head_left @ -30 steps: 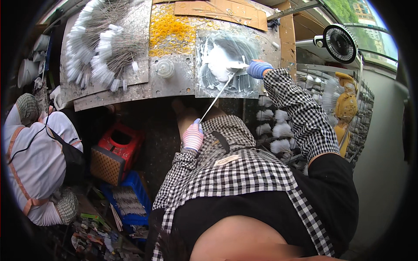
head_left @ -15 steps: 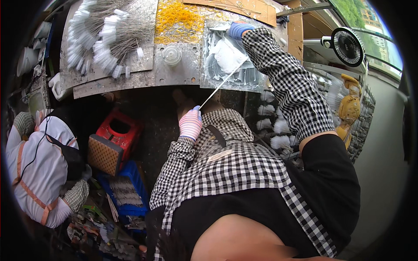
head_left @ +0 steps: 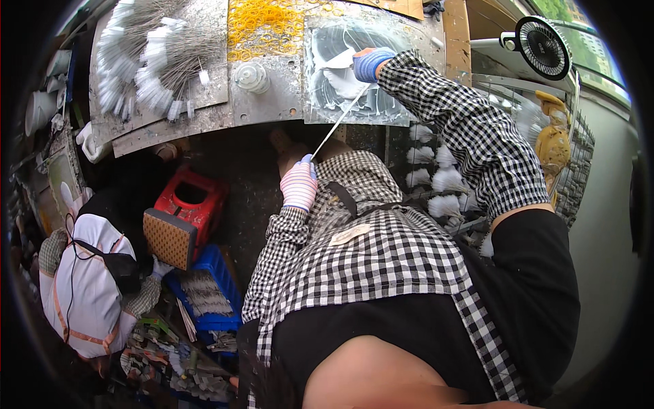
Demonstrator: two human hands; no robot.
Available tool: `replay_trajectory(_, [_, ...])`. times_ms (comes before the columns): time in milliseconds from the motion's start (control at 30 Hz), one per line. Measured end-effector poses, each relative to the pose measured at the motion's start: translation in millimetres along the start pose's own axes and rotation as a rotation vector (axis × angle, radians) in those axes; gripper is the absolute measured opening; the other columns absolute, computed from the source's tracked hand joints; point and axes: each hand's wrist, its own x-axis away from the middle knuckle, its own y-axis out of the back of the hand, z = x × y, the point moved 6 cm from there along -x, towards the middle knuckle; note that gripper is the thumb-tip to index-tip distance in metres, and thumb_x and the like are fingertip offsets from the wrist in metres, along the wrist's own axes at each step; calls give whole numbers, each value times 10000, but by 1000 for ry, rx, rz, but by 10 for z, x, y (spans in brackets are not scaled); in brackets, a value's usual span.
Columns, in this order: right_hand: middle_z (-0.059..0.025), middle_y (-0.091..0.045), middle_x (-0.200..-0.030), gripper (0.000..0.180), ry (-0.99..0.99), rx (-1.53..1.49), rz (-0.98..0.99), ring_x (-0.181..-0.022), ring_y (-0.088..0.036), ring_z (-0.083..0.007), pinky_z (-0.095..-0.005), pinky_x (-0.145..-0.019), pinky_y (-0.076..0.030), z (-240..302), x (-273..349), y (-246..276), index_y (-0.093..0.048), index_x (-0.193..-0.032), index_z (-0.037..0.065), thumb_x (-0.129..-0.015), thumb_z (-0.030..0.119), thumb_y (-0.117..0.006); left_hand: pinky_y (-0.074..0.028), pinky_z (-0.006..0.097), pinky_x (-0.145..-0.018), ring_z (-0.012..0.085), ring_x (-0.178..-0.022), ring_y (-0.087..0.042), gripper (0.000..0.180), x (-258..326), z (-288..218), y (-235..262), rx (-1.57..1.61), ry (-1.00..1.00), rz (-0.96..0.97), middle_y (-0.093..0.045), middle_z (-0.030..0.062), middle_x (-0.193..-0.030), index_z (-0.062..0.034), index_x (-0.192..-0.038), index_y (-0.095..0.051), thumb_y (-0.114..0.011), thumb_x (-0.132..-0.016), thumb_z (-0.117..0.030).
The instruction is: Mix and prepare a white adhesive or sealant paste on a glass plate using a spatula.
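My left hand, in a pink-and-white striped glove, is closed on the near end of a thin pale rod. The rod slants up and right to a plate coated with white paste, its far end close below my right hand. Over that paste, my right hand, in a blue glove, is closed with its fingers bent. A white pointed flap shows beside its fingertips; whether I grip it is hidden.
Wire-stemmed white brushes lie fanned at the table's left. Yellow rings and a clear round container lie nearer the middle. A fan stands right. A person bends at left beside a red stool and blue crate.
My right hand has come nearer and slightly left over the plate. The thick white patch under it looks smaller and more smeared. My left hand still holds the rod. The view has shifted slightly.
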Motion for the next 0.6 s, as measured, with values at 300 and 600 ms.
replay_trajectory(300, [-209, -698, -1036, 331, 233, 495, -483, -992, -677, -353, -436, -852, -532, -508, 685, 223, -716, -1027, 48, -854, 262, -531, -514, 462, -732, 341, -840, -652, 280, 153, -12, -22, -17, 102, 22, -675, 157, -942, -107, -1195, -596, -494, -960, -221])
replay_trajectory(600, [-265, -661, -1085, 414, 221, 429, -616, -1064, -637, -399, -455, -931, -498, 324, 125, 605, -701, -1041, -12, -875, 292, -475, -507, 477, -639, 348, -746, -656, 193, 193, -36, -16, 19, 100, -66, -659, 160, -788, -76, -1010, -640, -520, -914, -192])
